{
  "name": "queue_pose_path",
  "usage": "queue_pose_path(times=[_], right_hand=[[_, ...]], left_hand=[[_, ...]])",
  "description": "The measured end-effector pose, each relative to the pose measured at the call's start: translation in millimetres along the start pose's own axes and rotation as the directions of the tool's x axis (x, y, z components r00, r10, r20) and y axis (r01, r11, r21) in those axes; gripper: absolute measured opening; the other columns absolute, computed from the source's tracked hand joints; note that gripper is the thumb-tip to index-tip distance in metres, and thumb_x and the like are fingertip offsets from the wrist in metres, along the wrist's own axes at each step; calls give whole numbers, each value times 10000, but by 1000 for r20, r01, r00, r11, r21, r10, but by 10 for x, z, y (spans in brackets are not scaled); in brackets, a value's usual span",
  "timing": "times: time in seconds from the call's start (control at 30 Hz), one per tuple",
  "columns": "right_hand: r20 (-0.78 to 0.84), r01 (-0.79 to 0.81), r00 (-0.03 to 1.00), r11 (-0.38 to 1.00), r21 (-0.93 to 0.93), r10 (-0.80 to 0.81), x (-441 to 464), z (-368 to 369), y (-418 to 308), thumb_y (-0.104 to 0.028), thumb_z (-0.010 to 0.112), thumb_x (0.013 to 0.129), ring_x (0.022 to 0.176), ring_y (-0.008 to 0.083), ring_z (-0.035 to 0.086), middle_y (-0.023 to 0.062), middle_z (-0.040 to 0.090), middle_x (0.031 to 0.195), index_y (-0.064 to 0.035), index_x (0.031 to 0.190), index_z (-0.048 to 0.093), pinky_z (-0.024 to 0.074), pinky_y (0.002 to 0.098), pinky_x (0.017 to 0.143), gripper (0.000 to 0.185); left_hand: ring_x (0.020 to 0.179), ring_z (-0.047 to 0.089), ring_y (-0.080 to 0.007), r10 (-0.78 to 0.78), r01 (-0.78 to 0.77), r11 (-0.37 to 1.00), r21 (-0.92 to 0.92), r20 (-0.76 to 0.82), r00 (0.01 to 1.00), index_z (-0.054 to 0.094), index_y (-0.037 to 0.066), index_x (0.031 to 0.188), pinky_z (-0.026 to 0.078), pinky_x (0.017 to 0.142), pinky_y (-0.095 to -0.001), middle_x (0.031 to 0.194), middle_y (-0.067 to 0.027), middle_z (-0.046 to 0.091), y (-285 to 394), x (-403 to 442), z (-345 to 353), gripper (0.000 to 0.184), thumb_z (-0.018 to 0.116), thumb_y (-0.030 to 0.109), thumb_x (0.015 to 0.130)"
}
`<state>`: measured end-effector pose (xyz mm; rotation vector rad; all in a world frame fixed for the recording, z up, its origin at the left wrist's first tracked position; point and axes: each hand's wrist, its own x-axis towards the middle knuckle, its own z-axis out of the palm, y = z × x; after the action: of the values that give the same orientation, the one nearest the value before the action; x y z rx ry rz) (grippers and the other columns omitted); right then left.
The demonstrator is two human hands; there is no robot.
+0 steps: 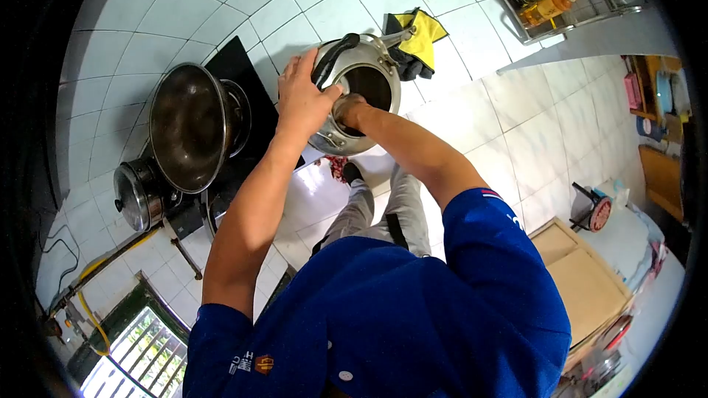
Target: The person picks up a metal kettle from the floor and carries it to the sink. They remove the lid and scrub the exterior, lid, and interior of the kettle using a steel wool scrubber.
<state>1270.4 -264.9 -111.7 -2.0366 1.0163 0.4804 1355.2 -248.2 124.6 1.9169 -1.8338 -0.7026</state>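
Observation:
A stainless steel kettle [361, 146] with a black handle [338, 55] is tilted so that its wide, dark mouth faces me. My left hand [306, 96] grips the kettle's left side next to the handle, thumb at the rim. Just inside the left edge of the mouth is my right hand [351, 112]. Its fingers look curled, and whatever they hold is hidden. Beyond the kettle's spout [398, 37] lie yellow-and-black gloves [422, 40] on the tiled counter.
Left of the kettle, a large wok [188, 129] sits on a black stove [228, 63]. A lidded pot [136, 195] stands nearer. Bottles [549, 6] fill a rack at the upper right. Red items [338, 169] lie on the floor by my foot.

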Motion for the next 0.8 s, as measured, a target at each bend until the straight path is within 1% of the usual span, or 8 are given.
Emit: queue_pose_path(times=[0.1,0.23,0.27,0.4,0.43,0.47,0.6,0.8], right_hand=[[121,75,985,935,347,-124,97,30,31,-173,583,853,1038,266,623,124,681,1082,-89,1115,702,488,373,823,300],[15,4,988,125,992,-151,-8,-152,-270,-128,624,775,697,242,633,126,667,793,-72,960,694,447,401,510,205],[62,-46,996,226,973,-65,-204,-448,-265,-151,614,819,718,233,639,125,672,821,-90,993,691,469,394,541,201],[-145,-145,939,740,656,313,-592,-963,-92,-218,576,906,1078,285,653,196,665,1163,-126,1169,668,512,401,910,292],[-271,-20,940,825,564,208,-631,-906,-26,-194,542,911,1304,293,513,237,545,1360,-94,1321,587,365,375,1108,425],[-266,-24,941,825,565,210,-637,-830,-27,-194,542,911,1304,293,513,237,545,1360,-94,1321,587,365,375,1108,425],[-476,-122,879,951,-283,-29,-479,-621,-22,-194,538,884,1177,253,601,180,618,1279,-20,1239,617,453,373,1006,403],[-407,-103,901,835,-541,-153,-522,-596,78,-201,526,890,1148,268,622,155,631,1268,-54,1229,630,476,402,972,384]], left_hand=[[1262,424,-439,-15,16,997,79,-13,1000,450,62,1412,351,1087,-469,1401,-231,454,-16,-12,20,760,764,230,740],[1254,428,-440,-51,51,999,-13,16,999,450,61,1410,352,1082,-469,1390,-228,458,26,-20,-40,760,767,230,740],[1273,443,-412,-35,35,999,7,17,999,452,40,1404,359,1086,-438,1385,-231,468,23,-16,-49,757,770,220,741],[1286,462,-386,-53,53,999,8,15,998,455,18,1399,370,1085,-407,1378,-230,478,28,-18,-54,759,777,208,739],[1286,462,-386,-52,52,999,7,15,999,455,18,1399,370,1085,-407,1378,-230,478,36,3,-55,759,777,208,739],[1290,460,-385,-46,46,999,7,21,999,454,20,1400,368,1088,-406,1382,-232,476,39,13,-55,762,778,209,737],[1302,449,-383,-19,17,996,88,15,1000,451,23,1405,356,1102,-404,1400,-238,462,62,16,-16,772,783,212,734],[1220,457,-428,13,-13,1000,20,-16,1000,467,43,1386,365,1054,-464,1343,-229,487,2,18,-10,750,773,237,729]])
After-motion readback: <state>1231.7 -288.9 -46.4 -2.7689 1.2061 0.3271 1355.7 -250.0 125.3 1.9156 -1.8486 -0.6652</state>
